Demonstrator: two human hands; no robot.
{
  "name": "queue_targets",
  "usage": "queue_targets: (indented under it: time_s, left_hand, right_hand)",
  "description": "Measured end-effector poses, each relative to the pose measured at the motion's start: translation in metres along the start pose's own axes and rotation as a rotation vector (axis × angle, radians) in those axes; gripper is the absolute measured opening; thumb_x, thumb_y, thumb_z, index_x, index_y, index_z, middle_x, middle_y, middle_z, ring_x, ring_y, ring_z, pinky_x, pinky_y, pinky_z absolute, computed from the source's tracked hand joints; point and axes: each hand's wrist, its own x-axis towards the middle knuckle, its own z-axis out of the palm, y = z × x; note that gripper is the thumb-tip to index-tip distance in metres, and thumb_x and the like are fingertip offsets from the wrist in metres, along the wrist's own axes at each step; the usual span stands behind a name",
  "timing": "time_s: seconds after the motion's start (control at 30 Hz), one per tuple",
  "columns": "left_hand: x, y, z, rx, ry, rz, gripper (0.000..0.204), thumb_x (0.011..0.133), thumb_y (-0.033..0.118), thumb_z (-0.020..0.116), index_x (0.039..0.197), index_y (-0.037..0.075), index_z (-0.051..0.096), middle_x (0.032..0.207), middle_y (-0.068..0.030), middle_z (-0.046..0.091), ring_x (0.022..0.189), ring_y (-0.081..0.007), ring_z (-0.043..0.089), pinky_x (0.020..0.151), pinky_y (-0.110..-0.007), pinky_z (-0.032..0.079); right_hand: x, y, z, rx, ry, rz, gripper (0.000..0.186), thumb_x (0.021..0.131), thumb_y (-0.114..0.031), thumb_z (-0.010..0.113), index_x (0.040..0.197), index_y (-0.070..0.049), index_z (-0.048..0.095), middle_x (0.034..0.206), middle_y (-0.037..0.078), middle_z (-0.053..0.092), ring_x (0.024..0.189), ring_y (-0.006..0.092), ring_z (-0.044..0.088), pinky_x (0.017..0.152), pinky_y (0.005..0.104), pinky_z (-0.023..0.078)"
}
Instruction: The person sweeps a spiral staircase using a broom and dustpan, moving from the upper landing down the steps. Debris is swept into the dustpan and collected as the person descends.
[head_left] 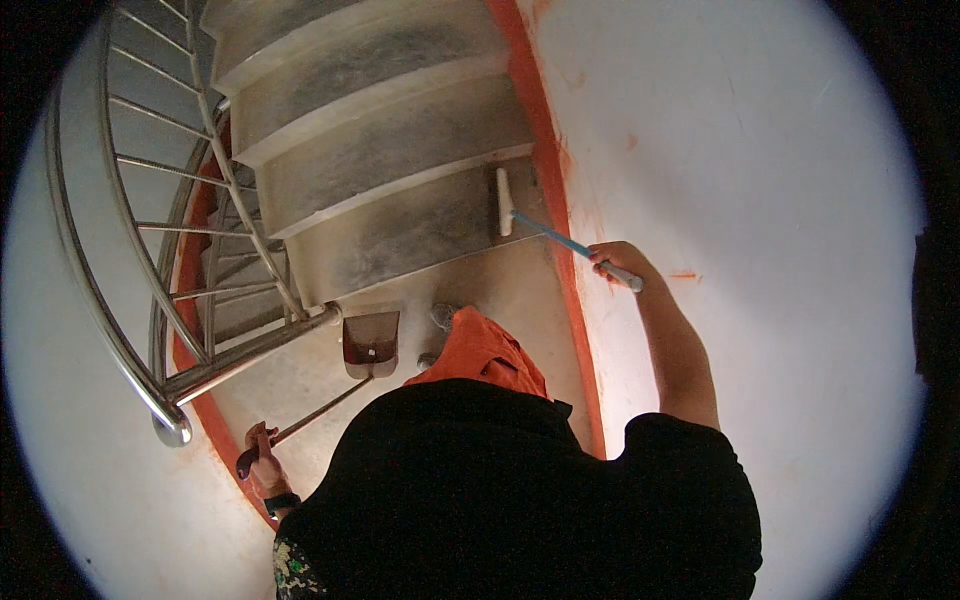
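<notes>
My right hand (617,264) grips the blue handle (550,231) of a broom near its grey end. The white, bar-shaped broom head (504,200) lies on the lowest concrete step (400,230), near the red border at the right wall. My left hand (262,460) is closed on the long handle (325,408) of a dustpan. The brownish, open-topped dustpan (360,345) rests on the landing, left of my feet, with a small pale bit inside.
Curved concrete steps (370,110) rise ahead. A steel railing (118,160) curves along their left, with more steps beyond it. A white wall (750,200) with a red painted lower band (543,135) stands close on my right. The landing (280,360) lies underfoot.
</notes>
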Motion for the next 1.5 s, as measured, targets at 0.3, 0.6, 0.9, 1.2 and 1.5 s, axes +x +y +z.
queue_targets:
  time_s: [0.3, 0.6, 0.9, 1.2, 1.5]
  left_hand:
    - [-0.016, -0.033, -0.025, 0.012, 0.069, -0.043, 0.020, 0.088, 0.016, 0.052, 0.098, 0.000, 0.058, 0.088, -0.0075, 0.060, 0.078, -0.0169, 0.059, 0.074, -0.028, 0.045]
    - [-0.013, -0.137, -0.083, -0.176, 0.075, -0.016, 0.020, 0.088, 0.016, 0.053, 0.101, 0.002, 0.057, 0.091, -0.0063, 0.059, 0.082, -0.0168, 0.058, 0.078, -0.030, 0.044]
    - [0.013, -0.246, -0.117, -0.294, -0.007, 0.016, 0.024, 0.087, 0.020, 0.055, 0.101, 0.001, 0.057, 0.092, -0.0068, 0.058, 0.084, -0.0171, 0.057, 0.078, -0.029, 0.046]
    - [0.023, -0.338, -0.137, -0.287, 0.048, -0.001, 0.024, 0.087, 0.024, 0.056, 0.099, 0.004, 0.059, 0.086, -0.0063, 0.060, 0.083, -0.0146, 0.057, 0.078, -0.028, 0.044]
    - [0.010, -0.385, -0.156, -0.429, 0.194, -0.129, 0.022, 0.086, 0.018, 0.058, 0.102, 0.004, 0.058, 0.090, -0.0051, 0.060, 0.087, -0.0149, 0.056, 0.081, -0.028, 0.044]
  right_hand:
    - [-0.034, 0.011, 0.023, -0.351, 0.163, -0.154, 0.022, 0.074, -0.008, 0.060, 0.096, -0.003, 0.059, 0.062, 0.006, 0.056, 0.046, 0.0125, 0.050, 0.037, 0.0280, 0.037]
    - [-0.046, 0.057, 0.083, -0.205, 0.189, -0.073, 0.027, 0.074, -0.010, 0.059, 0.100, -0.004, 0.059, 0.061, 0.005, 0.054, 0.047, 0.0122, 0.048, 0.039, 0.0281, 0.037]
    - [-0.049, 0.128, 0.176, -0.365, 0.331, -0.201, 0.023, 0.076, -0.009, 0.060, 0.098, -0.003, 0.056, 0.058, 0.005, 0.054, 0.045, 0.0117, 0.049, 0.037, 0.0270, 0.037]
    - [-0.083, 0.245, 0.283, -0.593, 0.364, -0.075, 0.027, 0.078, -0.009, 0.057, 0.104, -0.004, 0.057, 0.055, 0.004, 0.052, 0.040, 0.0105, 0.046, 0.033, 0.0264, 0.037]
    - [0.033, 0.230, 0.405, -0.604, -0.224, -0.150, 0.011, 0.081, -0.009, 0.055, 0.087, 0.000, 0.057, 0.053, 0.003, 0.048, 0.042, 0.0110, 0.044, 0.039, 0.0260, 0.035]
